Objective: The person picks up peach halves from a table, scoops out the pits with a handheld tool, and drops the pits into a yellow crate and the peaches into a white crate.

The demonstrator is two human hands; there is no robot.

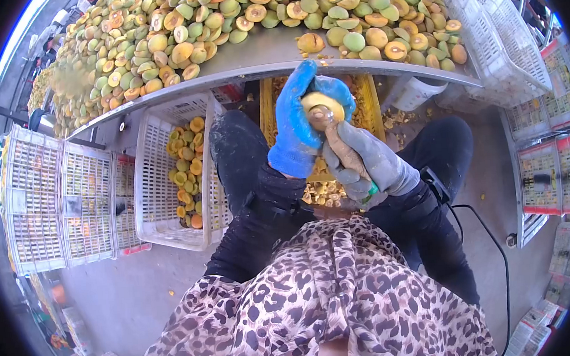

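My left hand [297,121], in a blue glove, grips a halved yellow fruit [320,103] with its cut face turned up. My right hand [363,162], in a grey glove, holds a pitting spoon tool [326,117] whose metal tip sits in the fruit's middle. Both hands are raised over my lap, just below the table edge. A yellow crate [367,99] with pits and scraps stands between my knees under the hands.
A metal table [256,54] carries a big heap of halved green and yellow fruit [176,33]. A white crate [159,180] at the left holds several cut halves. Empty white crates [55,200] stand further left and at the upper right [499,31]. A black cable [480,230] runs on the floor.
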